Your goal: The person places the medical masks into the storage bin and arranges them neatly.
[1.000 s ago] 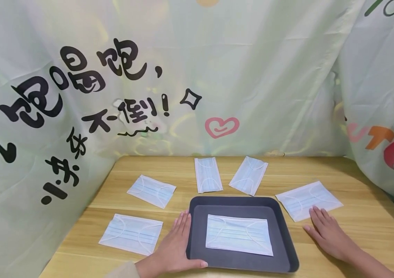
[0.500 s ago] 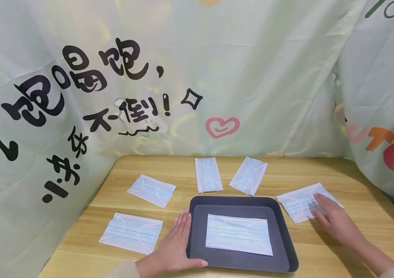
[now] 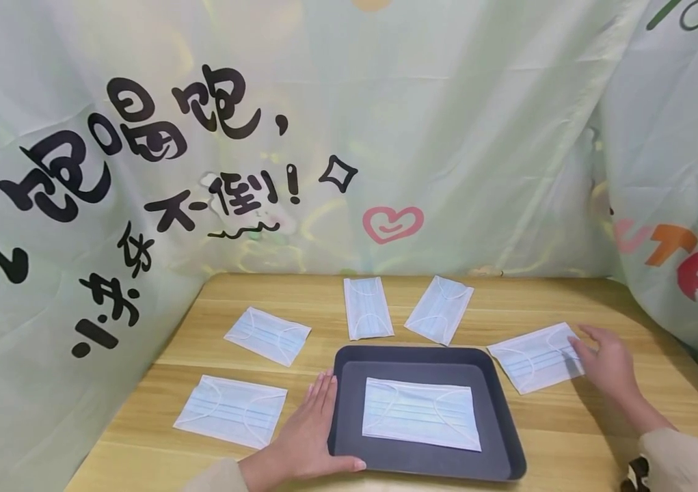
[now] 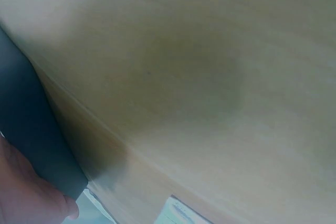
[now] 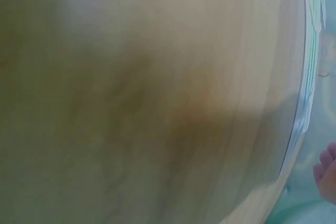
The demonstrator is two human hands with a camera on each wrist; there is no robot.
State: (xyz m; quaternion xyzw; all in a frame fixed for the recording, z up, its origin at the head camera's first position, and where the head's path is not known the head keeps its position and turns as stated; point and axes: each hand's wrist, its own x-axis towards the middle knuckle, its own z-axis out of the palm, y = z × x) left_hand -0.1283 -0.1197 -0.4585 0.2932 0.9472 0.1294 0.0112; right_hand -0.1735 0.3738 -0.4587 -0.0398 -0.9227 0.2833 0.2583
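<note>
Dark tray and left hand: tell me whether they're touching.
Touching. The head view shows the left hand against the dark tray, its straight fingers along the left side and its thumb at the near edge.

Mask (image 3: 420,415) flat inside dark tray (image 3: 413,369)

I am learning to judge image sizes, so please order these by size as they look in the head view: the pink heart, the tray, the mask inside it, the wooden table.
1. wooden table
2. tray
3. mask in the tray
4. pink heart, farther from the camera; its real size is unsure.
</note>
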